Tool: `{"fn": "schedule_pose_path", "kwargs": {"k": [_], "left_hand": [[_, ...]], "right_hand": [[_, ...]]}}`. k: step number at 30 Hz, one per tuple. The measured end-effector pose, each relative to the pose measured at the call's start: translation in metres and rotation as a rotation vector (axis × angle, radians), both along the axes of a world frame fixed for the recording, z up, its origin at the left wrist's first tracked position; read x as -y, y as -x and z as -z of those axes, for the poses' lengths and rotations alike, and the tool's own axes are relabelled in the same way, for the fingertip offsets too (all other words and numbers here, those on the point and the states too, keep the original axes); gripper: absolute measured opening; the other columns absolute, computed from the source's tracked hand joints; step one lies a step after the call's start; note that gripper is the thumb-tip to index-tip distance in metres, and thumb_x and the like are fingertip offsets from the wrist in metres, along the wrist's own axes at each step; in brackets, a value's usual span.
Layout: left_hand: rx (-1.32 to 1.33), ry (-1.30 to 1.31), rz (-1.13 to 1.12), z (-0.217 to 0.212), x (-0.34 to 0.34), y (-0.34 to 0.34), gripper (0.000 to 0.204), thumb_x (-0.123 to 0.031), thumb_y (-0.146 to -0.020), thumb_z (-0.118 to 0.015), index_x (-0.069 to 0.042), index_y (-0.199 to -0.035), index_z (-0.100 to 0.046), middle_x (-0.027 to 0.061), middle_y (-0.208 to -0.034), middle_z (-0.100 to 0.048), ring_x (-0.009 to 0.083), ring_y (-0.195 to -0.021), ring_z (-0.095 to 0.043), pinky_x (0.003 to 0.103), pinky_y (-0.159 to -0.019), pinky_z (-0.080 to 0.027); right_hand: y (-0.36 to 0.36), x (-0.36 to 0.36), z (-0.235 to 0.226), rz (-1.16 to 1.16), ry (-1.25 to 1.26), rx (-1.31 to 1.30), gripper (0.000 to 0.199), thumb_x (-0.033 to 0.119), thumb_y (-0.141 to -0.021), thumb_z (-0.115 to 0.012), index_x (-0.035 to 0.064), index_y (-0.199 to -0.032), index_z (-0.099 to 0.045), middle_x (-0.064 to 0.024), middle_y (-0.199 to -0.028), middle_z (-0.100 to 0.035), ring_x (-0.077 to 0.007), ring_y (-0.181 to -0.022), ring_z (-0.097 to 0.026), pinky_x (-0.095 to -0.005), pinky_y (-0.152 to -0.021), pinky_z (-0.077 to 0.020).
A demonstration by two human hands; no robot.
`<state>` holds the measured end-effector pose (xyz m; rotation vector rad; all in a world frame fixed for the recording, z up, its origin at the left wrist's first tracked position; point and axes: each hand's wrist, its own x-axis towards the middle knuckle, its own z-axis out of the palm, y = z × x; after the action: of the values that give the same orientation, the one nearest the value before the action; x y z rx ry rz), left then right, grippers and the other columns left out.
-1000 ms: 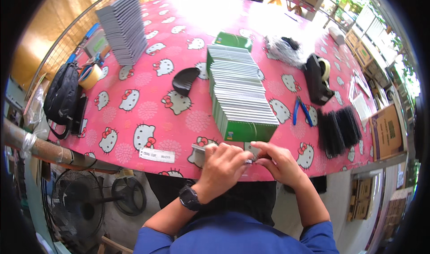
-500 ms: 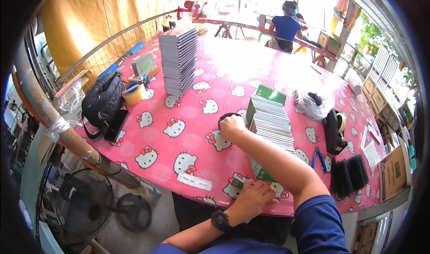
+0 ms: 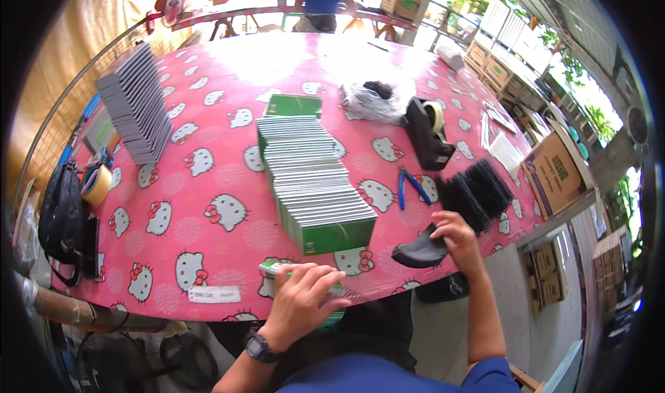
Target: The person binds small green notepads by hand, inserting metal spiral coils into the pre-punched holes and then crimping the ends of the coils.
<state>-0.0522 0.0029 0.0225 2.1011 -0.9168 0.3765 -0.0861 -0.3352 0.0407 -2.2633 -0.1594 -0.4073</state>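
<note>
Left hand (image 3: 301, 296) grasping green booklet (image 3: 277, 268) below the long booklet row (image 3: 315, 178); right hand (image 3: 457, 237) gripping black curved piece (image 3: 419, 254) — best seat coil squarely, keeping booklet flat.

Beyond the hands, a tape dispenser (image 3: 427, 131) and blue pliers (image 3: 409, 186) are seen; far left, a grey stack (image 3: 135, 103) is set.

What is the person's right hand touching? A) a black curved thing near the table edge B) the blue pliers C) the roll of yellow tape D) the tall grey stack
A: the right hand rests on the black curved thing near the table edge, while the blue pliers lie apart, farther up the table.
</note>
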Motion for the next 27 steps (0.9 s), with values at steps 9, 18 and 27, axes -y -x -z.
{"fn": "schedule_pose_path", "kwargs": {"k": [9, 18, 27], "left_hand": [[-0.052, -0.131, -0.011, -0.011, -0.009, -0.006, 0.046, -0.037, -0.063, -0.079, -0.017, -0.100, -0.061, -0.0005, -0.105, -0.061, 0.0195, -0.103, -0.055, 0.044, -0.103, -0.023], [0.011, -0.163, -0.097, 0.006, -0.017, -0.007, 0.018, -0.012, -0.057, -0.075, -0.016, -0.072, -0.066, -0.0050, -0.074, -0.060, 0.0167, -0.085, -0.057, 0.047, -0.104, -0.020], [0.060, -0.122, -0.016, 0.012, -0.004, -0.004, 0.023, -0.028, -0.060, -0.079, -0.018, -0.071, -0.062, -0.0069, -0.071, -0.056, 0.0136, -0.083, -0.055, 0.046, -0.096, -0.026]], "right_hand": [[0.015, -0.039, 0.028, 0.080, 0.237, -0.188, 0.041, 0.023, -0.080, -0.062, 0.0015, -0.115, -0.061, -0.0235, -0.134, -0.045, -0.0399, -0.119, -0.046, -0.0445, -0.102, -0.0360], [0.026, -0.025, 0.008, -0.138, -0.100, -0.440, 0.072, 0.031, -0.057, -0.082, 0.0140, -0.124, -0.061, -0.0284, -0.131, -0.046, -0.0411, -0.118, -0.045, -0.0444, -0.102, -0.0346], [-0.003, -0.089, 0.025, -0.438, -0.393, -0.334, 0.043, 0.042, -0.079, -0.063, 0.0067, -0.102, -0.070, -0.0189, -0.108, -0.064, -0.0302, -0.110, -0.053, -0.0422, -0.097, -0.0355]]}}
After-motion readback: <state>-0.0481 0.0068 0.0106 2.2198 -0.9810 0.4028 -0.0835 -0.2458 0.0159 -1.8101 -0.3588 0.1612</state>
